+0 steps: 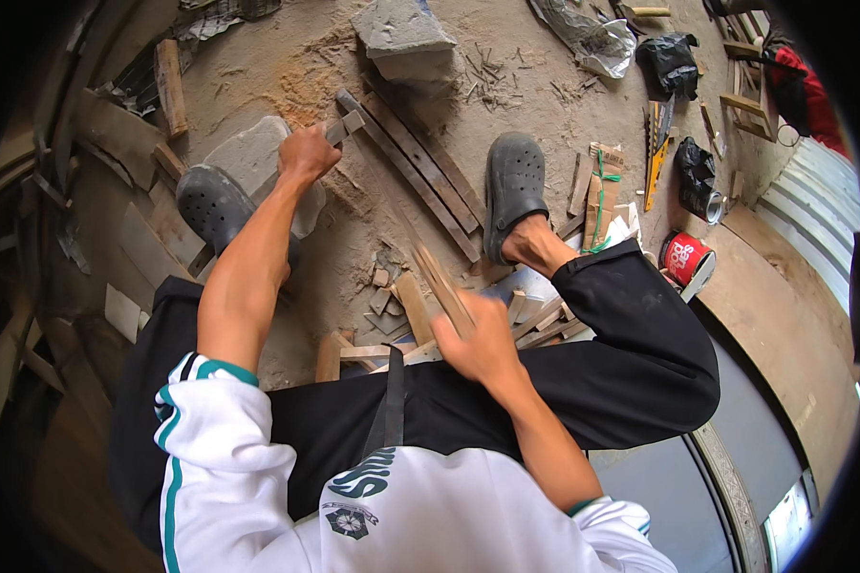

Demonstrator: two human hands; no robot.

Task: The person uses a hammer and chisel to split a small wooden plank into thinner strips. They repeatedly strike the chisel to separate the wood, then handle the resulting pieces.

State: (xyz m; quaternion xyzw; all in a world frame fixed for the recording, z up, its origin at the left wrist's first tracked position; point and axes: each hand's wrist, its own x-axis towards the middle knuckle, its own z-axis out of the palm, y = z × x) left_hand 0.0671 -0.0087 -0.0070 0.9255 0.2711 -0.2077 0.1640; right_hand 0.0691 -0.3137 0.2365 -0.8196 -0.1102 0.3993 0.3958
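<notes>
Sawdust floor (pixel 287 67), two hands, left hand (pixel 306 153) gripping tool (pixel 344 126), right hand (pixel 483 344) gripping stick (pixel 440 282)

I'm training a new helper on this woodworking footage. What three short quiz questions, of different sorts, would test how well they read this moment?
1. True or false: the left hand grips a small wooden piece above a flat stone slab.
2. What does the right hand hold? A) red can B) thin wooden strips C) saw
3. Fill in: the right dark clog rests beside long wooden ____ on the dusty floor.

Key: 1 true; 2 B; 3 slats.
</notes>
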